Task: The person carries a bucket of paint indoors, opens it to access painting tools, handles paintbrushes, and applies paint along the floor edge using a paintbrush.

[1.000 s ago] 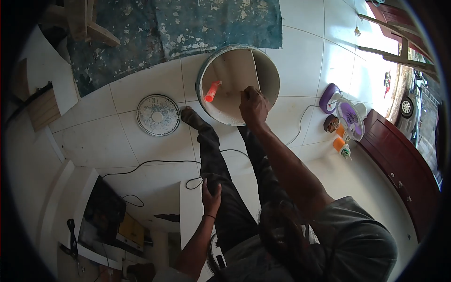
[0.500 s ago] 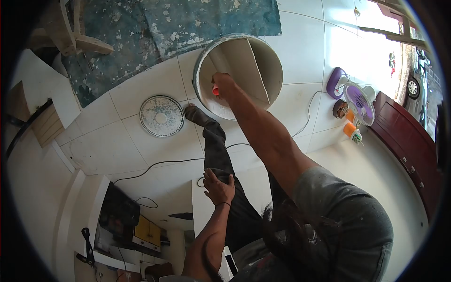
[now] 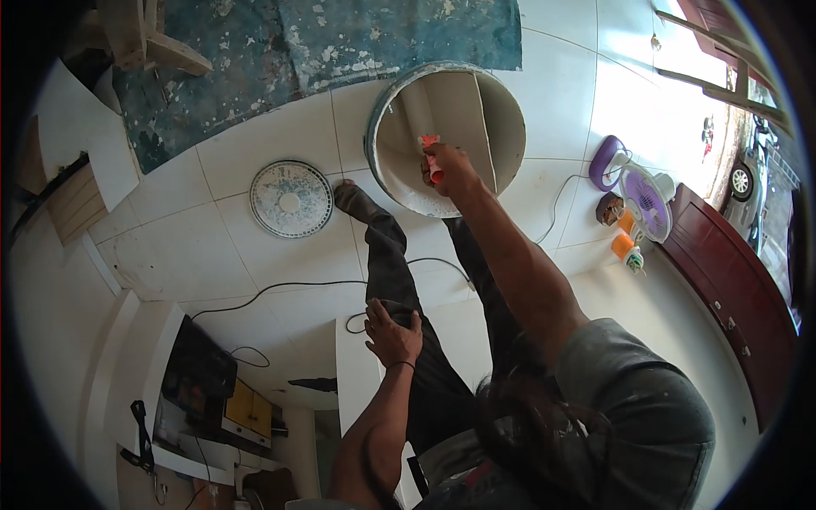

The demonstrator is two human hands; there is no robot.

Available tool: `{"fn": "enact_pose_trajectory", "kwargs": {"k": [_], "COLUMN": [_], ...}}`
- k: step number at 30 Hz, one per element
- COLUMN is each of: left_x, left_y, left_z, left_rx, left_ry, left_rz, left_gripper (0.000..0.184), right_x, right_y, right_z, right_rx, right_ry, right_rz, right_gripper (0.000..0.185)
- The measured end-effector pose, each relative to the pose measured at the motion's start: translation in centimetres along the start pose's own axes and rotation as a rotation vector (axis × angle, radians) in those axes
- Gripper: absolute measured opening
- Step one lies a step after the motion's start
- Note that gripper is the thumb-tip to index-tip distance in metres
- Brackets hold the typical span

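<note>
My right hand (image 3: 448,170) is closed around the red handle of a tool (image 3: 436,175), inside the mouth of a large round drum (image 3: 372,136). Red shows above and below the fist; I cannot make out the tool's working end. A pale flat board (image 3: 459,110) stands inside the drum, dividing it, and a whitish coating marks the inner walls. Spread across the dark trousers at my left knee, my left hand (image 3: 394,337) lies with fingers apart and holds nothing. A round, paint-spotted lid (image 3: 291,200) lies on the floor left of the drum, near my foot.
A paint-stained green sheet (image 3: 255,76) covers the floor beyond the drum. Wooden legs (image 3: 174,53) stand at the upper left. A black cable (image 3: 280,286) crosses the tiles. A purple fan (image 3: 646,202) and an orange container (image 3: 623,246) are on the right, beside a dark red door (image 3: 722,289).
My right hand has shifted right and slightly down inside the drum, showing more of the red handle. The view has moved slightly. My left hand stays on the knee.
</note>
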State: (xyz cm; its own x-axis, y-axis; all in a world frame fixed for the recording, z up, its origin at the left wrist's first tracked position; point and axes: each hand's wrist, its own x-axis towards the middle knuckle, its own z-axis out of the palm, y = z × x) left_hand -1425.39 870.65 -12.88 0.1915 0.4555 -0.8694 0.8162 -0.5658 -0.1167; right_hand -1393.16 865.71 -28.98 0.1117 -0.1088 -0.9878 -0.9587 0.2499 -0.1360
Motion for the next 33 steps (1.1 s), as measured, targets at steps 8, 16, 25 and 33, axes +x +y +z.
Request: {"fn": "enact_pose_trajectory", "kwargs": {"k": [8, 16, 25, 33], "left_x": [0.3, 0.8, 0.7, 0.6], "left_y": [0.8, 0.4, -0.7, 0.5], "left_z": [-3.0, -4.1, -3.2, -3.6], "left_rx": [0.069, 0.080, 0.080, 0.046], "left_ry": [0.008, 0.036, 0.063, 0.046], "left_rz": [-0.006, -0.010, -0.001, -0.001], "left_gripper": [0.094, 0.094, 0.092, 0.090], "right_x": [-9.3, -16.7, -0.5, -9.4], "right_y": [-2.0, -1.9, -1.2, -1.1], "right_z": [-4.5, -6.0, 0.6, -2.6], "right_rx": [-0.146, -0.215, -0.148, -0.244], "right_ry": [-0.107, -0.055, 0.014, -0.119], "right_rz": [-0.015, -0.051, -0.080, 0.012], "right_gripper": [0.017, 0.016, 0.013, 0.013]}}
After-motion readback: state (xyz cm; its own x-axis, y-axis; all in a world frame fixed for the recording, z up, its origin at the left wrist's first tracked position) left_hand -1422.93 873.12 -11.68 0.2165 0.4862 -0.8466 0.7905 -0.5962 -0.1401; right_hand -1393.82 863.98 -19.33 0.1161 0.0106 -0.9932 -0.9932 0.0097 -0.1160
